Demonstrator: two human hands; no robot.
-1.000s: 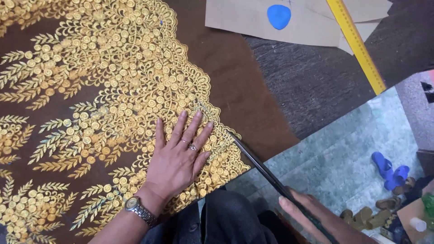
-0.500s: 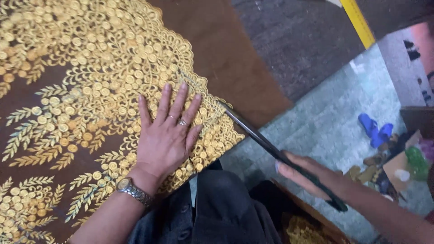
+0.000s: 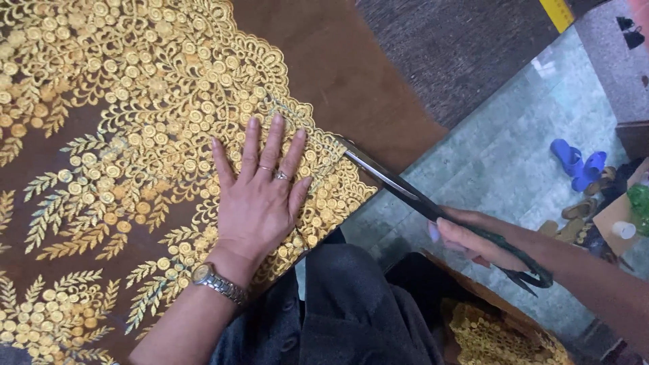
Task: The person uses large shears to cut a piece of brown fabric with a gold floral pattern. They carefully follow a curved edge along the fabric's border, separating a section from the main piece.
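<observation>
Scissors (image 3: 433, 203): gripped in my right hand (image 3: 473, 243), blades at gold embroidered fabric (image 3: 135, 135) edge on counter (image 3: 446, 47); left hand (image 3: 260, 203) flat, released, pressing fabric beside blades; blue sandals (image 3: 578, 162) on floor.

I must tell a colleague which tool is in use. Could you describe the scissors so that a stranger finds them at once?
Start at the brown cloth with gold embroidery spread over the table. At its scalloped near edge, beside the flat left hand, long scissors reach in from the right, held by the right hand. They are the only dark metal tool, with long blades and dark handles.
</observation>
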